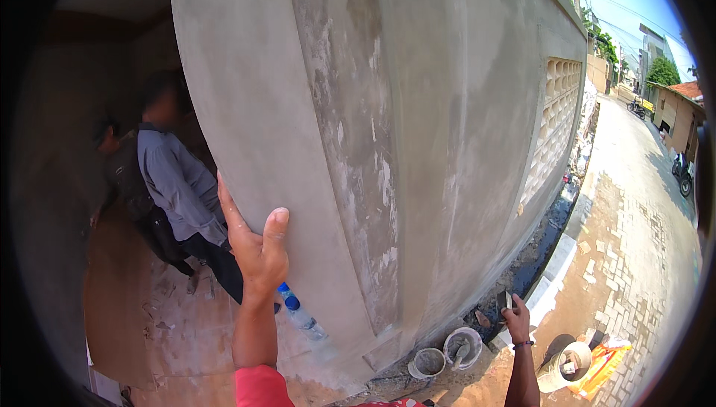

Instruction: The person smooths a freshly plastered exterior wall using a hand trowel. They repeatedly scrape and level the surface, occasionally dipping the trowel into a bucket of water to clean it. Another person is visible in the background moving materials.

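My left hand [257,250] grips the edge of a grey plastered wall [250,71], thumb on the front face and fingers along the edge. Two plastic bottles [302,317] with blue caps are just below it. Low on the right, my right hand [516,319] holds a small tool with a dark flat blade [506,301], out over the narrow strip beside the wall. The tool's exact kind cannot be made out.
Two people [179,183] stand inside the dim opening at left. Two buckets [429,362] sit at the wall's foot; a third bucket [567,370] with an orange sack is at lower right. A drain [548,228] follows the wall beside a paved lane [634,243] with motorbikes.
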The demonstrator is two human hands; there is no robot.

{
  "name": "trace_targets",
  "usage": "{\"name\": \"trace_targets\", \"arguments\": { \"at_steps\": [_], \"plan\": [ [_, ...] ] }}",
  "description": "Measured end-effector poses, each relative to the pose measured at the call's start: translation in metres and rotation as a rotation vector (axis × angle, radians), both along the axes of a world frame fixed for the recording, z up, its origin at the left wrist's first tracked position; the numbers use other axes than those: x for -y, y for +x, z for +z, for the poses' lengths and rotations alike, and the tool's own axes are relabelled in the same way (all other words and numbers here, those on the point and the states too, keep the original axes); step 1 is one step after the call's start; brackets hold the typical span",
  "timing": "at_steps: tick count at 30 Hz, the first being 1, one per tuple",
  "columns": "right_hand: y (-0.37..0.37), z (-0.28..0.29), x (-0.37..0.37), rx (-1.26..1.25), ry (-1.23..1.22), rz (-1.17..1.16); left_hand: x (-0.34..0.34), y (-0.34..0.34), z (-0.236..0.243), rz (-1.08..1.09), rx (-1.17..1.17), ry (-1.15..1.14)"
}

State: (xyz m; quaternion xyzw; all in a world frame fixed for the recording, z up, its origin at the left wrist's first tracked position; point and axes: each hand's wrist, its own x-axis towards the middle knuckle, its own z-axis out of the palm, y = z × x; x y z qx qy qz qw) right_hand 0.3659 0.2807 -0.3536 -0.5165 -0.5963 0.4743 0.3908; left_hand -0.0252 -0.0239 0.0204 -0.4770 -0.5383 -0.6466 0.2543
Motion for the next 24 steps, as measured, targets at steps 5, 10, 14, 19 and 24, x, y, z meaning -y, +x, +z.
{"name": "trace_targets", "arguments": {
  "at_steps": [5, 10, 14, 19, 24],
  "plan": [
    [-0.145, 0.251, 0.057, -0.554, 0.643, 0.284, -0.006, -0.008, -0.002, 0.031, -0.032, -0.017],
    [-0.224, 0.424, 0.068, -0.655, 1.301, 0.146, -0.001, -0.011, -0.003, 0.056, -0.062, -0.028],
    [-0.248, 0.49, 0.065, -0.648, 1.323, 0.098, -0.002, -0.012, -0.001, 0.069, -0.086, -0.026],
    [-0.267, 0.431, 0.059, -0.387, 1.379, -0.126, -0.004, -0.009, 0.0, 0.1, -0.085, -0.039],
    [-0.225, 0.307, 0.06, -0.215, 1.391, 0.03, -0.006, -0.009, -0.003, 0.086, -0.064, -0.024]
  ]
}}
